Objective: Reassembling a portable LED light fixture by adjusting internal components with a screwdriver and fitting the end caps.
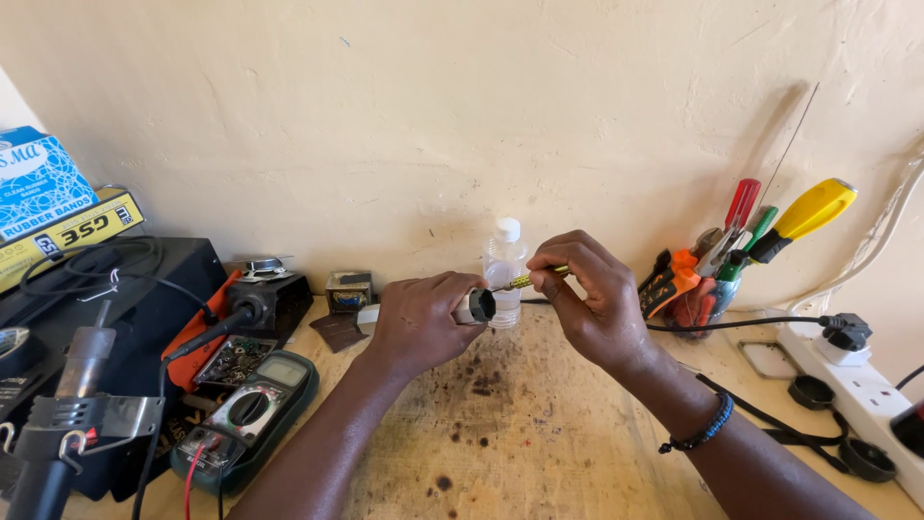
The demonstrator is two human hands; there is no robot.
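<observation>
Right grip [587,289] on yellow screwdriver [525,280]

Cream wall [433,116] across the top; pale, dark-spotted bench [510,414] at bottom centre; green meter [252,409] lower left; blue box [38,183] upper left; yellow and red screwdriver handles [813,210] at right

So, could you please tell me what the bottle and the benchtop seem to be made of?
Bottle: likely clear plastic, glossy; the wall shows through it, and it has a white cap. Benchtop: probably unfinished plywood, matt; pale grain, dark stains and burn spots.
</observation>
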